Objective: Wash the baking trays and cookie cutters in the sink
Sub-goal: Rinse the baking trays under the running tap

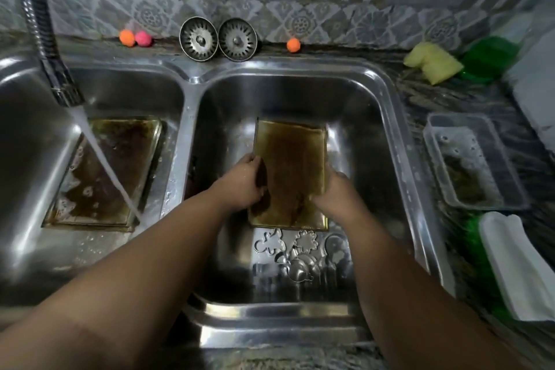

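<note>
In a steel sink's right basin, the left hand and right hand each grip a side edge of the stained baking tray. Cookie cutters lie just nearer; another tray lies in the left basin.

No writing, label, brand, number or sign can be read on the baking tray, the second tray, the cookie cutters, the sink or the counter.

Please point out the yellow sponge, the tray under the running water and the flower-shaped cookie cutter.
yellow sponge (432, 67): head view, its top face.
tray under the running water (99, 171): head view, its stained bottom.
flower-shaped cookie cutter (306, 242): head view, middle of its outline.
</note>
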